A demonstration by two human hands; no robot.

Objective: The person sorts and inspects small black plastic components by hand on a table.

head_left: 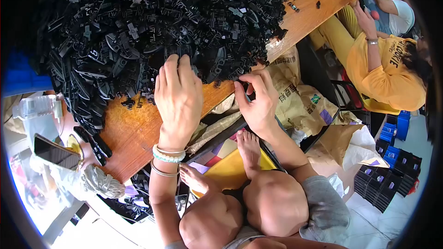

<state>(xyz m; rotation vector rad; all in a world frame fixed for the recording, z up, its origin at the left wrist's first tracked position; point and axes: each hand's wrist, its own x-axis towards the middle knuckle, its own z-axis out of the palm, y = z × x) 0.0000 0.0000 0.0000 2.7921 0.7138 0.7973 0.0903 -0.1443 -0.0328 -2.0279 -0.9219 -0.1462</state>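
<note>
A large heap of small black plastic parts (152, 22) covers the table, mixed with longer curved black pieces. My left hand (179, 94), with bracelets at the wrist, reaches to the heap's near edge. Its fingers bend down close together over the parts, and whatever lies under the tips is hidden. To its right, my right hand (259, 103) is at the table's front edge. The thumb and forefinger curl toward each other there, with something dark between them too small to name.
The wooden table (134, 131) has its near edge above my knees. A phone (56, 152) stands at the left. Brown paper sacks (295, 92) lie to the right. Stacked black and blue trays (378, 184) sit on the floor. A person in yellow (383, 73) sits at the far right.
</note>
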